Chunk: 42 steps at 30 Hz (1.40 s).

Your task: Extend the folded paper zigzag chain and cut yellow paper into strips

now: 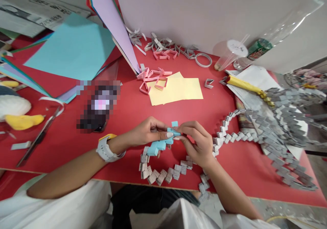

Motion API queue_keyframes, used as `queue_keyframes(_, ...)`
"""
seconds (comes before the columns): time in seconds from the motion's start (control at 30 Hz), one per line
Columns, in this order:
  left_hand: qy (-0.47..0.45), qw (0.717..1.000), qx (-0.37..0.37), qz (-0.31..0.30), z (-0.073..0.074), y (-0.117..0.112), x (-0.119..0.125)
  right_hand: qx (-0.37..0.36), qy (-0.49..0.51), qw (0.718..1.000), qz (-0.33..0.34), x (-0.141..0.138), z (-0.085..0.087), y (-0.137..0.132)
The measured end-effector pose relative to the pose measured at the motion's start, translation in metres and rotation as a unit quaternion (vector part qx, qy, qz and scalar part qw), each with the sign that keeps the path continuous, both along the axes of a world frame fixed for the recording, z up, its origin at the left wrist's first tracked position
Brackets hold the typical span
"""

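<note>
Here, our left hand (151, 132) and right hand (198, 142) pinch a blue link (174, 131), apparently joining it to the near grey chain (160, 178), with the next tuck likely needing careful alignment.

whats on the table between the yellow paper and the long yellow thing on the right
One small folded grey strip lies there, touching neither, with bare red table around it; the head view shows it.
</note>
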<state>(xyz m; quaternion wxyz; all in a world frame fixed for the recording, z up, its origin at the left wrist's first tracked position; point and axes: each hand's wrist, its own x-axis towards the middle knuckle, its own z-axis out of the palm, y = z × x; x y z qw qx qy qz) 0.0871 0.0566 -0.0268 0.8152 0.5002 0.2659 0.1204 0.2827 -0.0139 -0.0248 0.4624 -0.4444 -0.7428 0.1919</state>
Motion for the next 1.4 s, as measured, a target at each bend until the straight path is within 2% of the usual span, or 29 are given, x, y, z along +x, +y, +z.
queue_keyframes(0.2, 0.006, 1.000, 0.019, 0.019, 0.003, 0.001, 0.001, -0.019, 0.020, 1.000, -0.004, 0.001, -0.001, 0.004)
queue_keyframes(0.47, 0.016, 1.000, 0.018, 0.015, -0.003, -0.002, 0.002, -0.004, 0.035, 0.999, -0.031, -0.003, -0.005, -0.002)
queue_keyframes(0.53, 0.015, 0.999, 0.031, 0.019, -0.004, -0.003, 0.002, -0.020, 0.045, 0.999, -0.022, 0.000, -0.006, -0.001)
queue_keyframes(0.6, 0.023, 0.998, 0.047, 0.026, -0.004, -0.004, 0.002, -0.066, 0.085, 0.994, 0.010, 0.004, -0.007, 0.002)
queue_keyframes(0.67, 0.045, 0.996, 0.074, 0.034, -0.003, -0.006, 0.002, -0.133, 0.145, 0.980, 0.033, 0.008, -0.007, 0.006)
queue_keyframes(0.73, 0.065, 0.991, 0.110, 0.036, -0.003, -0.009, 0.002, -0.191, 0.183, 0.964, 0.019, 0.009, -0.008, 0.007)
queue_keyframes(0.9, 0.084, 0.978, 0.188, 0.043, -0.003, -0.016, 0.005, -0.273, 0.205, 0.940, -0.016, 0.000, -0.009, 0.004)
queue_keyframes(1.1, 0.104, 0.942, 0.313, 0.064, -0.006, -0.016, 0.004, -0.266, 0.219, 0.938, -0.030, -0.002, -0.011, 0.005)
queue_keyframes(1.23, 0.110, 0.902, 0.415, 0.041, -0.006, -0.014, 0.004, -0.326, 0.239, 0.915, 0.004, 0.000, -0.014, 0.008)
queue_keyframes(1.3, 0.107, 0.891, 0.440, 0.036, -0.006, -0.014, 0.004, -0.331, 0.238, 0.913, 0.003, -0.001, -0.015, 0.008)
queue_keyframes(1.4, 0.093, 0.891, 0.443, 0.036, -0.005, -0.014, 0.005, -0.299, 0.243, 0.922, -0.046, -0.006, -0.015, 0.005)
